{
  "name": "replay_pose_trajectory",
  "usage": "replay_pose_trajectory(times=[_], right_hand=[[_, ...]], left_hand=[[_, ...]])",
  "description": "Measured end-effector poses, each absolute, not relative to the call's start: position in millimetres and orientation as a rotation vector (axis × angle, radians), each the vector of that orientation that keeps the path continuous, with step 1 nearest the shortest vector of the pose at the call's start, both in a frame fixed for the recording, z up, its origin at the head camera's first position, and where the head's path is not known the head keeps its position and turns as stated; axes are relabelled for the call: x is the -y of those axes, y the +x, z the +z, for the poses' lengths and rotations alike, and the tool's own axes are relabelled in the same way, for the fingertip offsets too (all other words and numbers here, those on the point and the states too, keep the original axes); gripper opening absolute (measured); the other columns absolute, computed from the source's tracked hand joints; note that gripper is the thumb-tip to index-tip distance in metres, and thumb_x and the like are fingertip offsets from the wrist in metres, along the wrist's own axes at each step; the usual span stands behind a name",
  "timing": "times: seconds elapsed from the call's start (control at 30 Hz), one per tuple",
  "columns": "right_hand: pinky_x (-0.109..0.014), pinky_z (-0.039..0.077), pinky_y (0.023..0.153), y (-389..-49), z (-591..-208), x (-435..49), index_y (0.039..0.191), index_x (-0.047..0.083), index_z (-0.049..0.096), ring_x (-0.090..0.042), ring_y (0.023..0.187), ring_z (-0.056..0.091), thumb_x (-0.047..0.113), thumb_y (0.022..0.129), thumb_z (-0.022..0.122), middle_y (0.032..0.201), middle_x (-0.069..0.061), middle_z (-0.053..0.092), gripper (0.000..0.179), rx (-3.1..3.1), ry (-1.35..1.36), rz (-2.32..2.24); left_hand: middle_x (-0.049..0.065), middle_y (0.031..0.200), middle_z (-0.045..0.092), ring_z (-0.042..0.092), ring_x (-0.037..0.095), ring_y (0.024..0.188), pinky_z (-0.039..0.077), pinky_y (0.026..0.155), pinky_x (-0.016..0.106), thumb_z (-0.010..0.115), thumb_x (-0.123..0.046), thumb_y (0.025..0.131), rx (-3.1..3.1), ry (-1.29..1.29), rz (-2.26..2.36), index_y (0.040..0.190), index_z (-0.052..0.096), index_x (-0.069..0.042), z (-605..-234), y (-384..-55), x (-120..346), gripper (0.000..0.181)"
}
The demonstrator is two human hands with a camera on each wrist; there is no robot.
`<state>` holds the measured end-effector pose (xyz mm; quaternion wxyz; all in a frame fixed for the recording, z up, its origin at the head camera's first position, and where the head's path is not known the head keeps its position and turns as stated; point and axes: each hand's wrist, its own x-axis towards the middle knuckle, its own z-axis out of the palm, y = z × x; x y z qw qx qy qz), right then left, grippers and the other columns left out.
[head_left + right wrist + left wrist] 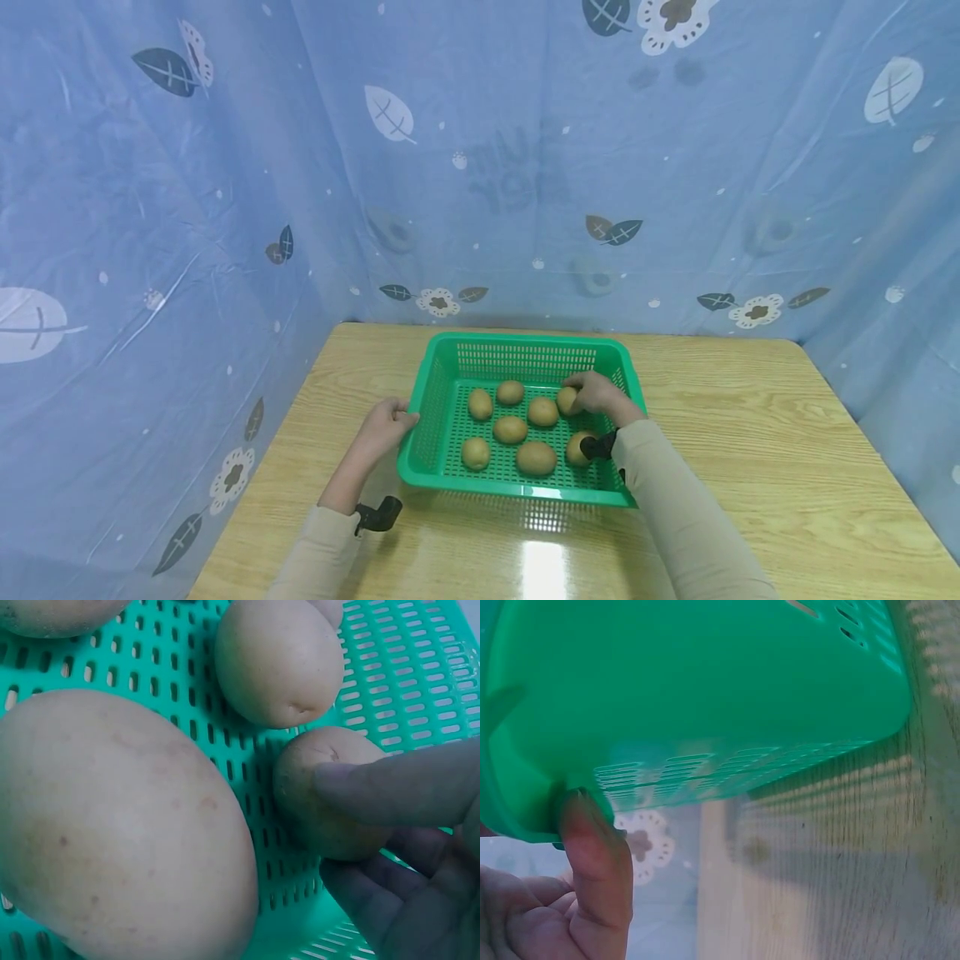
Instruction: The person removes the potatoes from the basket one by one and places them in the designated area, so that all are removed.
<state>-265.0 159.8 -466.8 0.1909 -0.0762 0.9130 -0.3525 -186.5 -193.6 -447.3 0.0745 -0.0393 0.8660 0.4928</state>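
Note:
A green plastic basket [517, 492] with slotted walls stands on the table, several potatoes spread over its floor. My left hand [386, 423] grips the basket's left rim; in the left wrist view the thumb [596, 862] presses against the green wall. Inside the basket, near its right side, my right hand [596, 392] pinches a potato [330, 795] between thumb and fingers. Beside that one lies another potato [543, 412]. A large potato [120, 832] fills the near left of the right wrist view, below the right wrist in the head view.
The wood-grain table [765, 450] extends to both sides of the basket. A blue patterned curtain [525, 183] hangs behind the table and at its sides. Each wrist wears a black camera, the left one [381, 513] just outside the basket's near left corner.

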Motion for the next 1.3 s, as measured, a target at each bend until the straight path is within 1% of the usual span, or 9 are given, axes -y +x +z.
replay_pose_trajectory(times=[0.13,0.33,0.5,0.63,0.73,0.9,1.0,1.17,1.3], right_hand=[[-0.044,0.05,0.085,-266.0,-466.6,-159.3,0.132,-0.003,0.052,-0.038,0.111,0.055,-0.004,0.081,0.064,0.135,-0.027,0.049,0.052,-2.562,-0.216,-0.988],[-0.042,0.052,0.082,-268.3,-466.8,-160.3,0.131,-0.002,0.053,-0.038,0.11,0.055,-0.003,0.081,0.066,0.134,-0.026,0.051,0.051,-2.587,-0.241,-0.965],[-0.038,0.051,0.074,-270.2,-467.2,-161.2,0.129,-0.001,0.055,-0.034,0.099,0.058,-0.004,0.079,0.066,0.129,-0.025,0.054,0.051,-2.643,-0.233,-0.976],[-0.042,0.052,0.079,-270.0,-465.0,-161.3,0.129,0.0,0.056,-0.038,0.109,0.057,-0.003,0.078,0.065,0.13,-0.025,0.053,0.051,-2.68,-0.234,-1.012],[-0.043,0.051,0.079,-270.2,-462.9,-161.5,0.13,0.0,0.055,-0.038,0.109,0.056,-0.003,0.078,0.063,0.129,-0.025,0.054,0.052,-2.7,-0.245,-1.051],[-0.035,0.048,0.067,-271.4,-459.4,-162.7,0.131,-0.001,0.053,-0.031,0.093,0.058,-0.002,0.079,0.061,0.123,-0.025,0.057,0.053,-2.712,-0.254,-1.131],[-0.032,0.045,0.064,-271.3,-458.1,-163.3,0.133,0.001,0.052,-0.029,0.09,0.057,0.0,0.081,0.061,0.125,-0.025,0.055,0.053,-2.702,-0.238,-1.169],[-0.031,0.046,0.065,-267.8,-455.4,-163.1,0.134,0.002,0.051,-0.031,0.095,0.058,0.003,0.083,0.062,0.129,-0.024,0.053,0.052,-2.669,-0.231,-1.257],[-0.037,0.05,0.07,-264.4,-451.9,-162.6,0.135,0.003,0.05,-0.036,0.104,0.056,0.008,0.085,0.063,0.132,-0.024,0.05,0.052,-2.63,-0.238,-1.355]], left_hand=[[0.016,0.09,0.064,0.062,0.019,0.08,0.053,0.07,0.031,0.053,-0.014,0.095,-2.605,-0.12,1.474,0.115,0.055,0.01,-448.0,-187.7,194.1,0.032],[0.016,0.091,0.064,0.063,0.018,0.079,0.054,0.069,0.032,0.053,-0.014,0.095,-2.618,-0.117,1.462,0.115,0.055,0.01,-449.2,-189.5,194.3,0.031],[0.016,0.091,0.064,0.063,0.018,0.079,0.053,0.069,0.032,0.053,-0.014,0.095,-2.625,-0.103,1.46,0.115,0.055,0.01,-448.7,-189.4,194.2,0.031],[0.016,0.09,0.065,0.062,0.018,0.079,0.053,0.069,0.032,0.053,-0.013,0.095,-2.625,-0.1,1.464,0.114,0.056,0.009,-448.2,-189.6,194.0,0.029],[0.015,0.089,0.065,0.062,0.018,0.079,0.053,0.069,0.031,0.053,-0.013,0.095,-2.62,-0.102,1.469,0.113,0.056,0.009,-447.9,-190.2,193.9,0.029],[0.016,0.089,0.065,0.063,0.019,0.078,0.053,0.069,0.031,0.052,-0.013,0.095,-2.613,-0.098,1.485,0.113,0.056,0.009,-447.2,-190.5,193.9,0.029],[0.016,0.09,0.064,0.063,0.019,0.079,0.053,0.07,0.032,0.052,-0.014,0.095,-2.619,-0.113,1.47,0.113,0.056,0.009,-448.1,-189.9,194.2,0.029],[0.014,0.091,0.064,0.062,0.019,0.08,0.053,0.072,0.033,0.052,-0.016,0.095,-2.616,-0.144,1.447,0.113,0.056,0.008,-449.7,-187.5,194.1,0.03],[0.014,0.09,0.065,0.063,0.018,0.079,0.054,0.072,0.033,0.052,-0.015,0.095,-2.607,-0.145,1.459,0.115,0.055,0.009,-450.2,-186.1,194.3,0.031]])
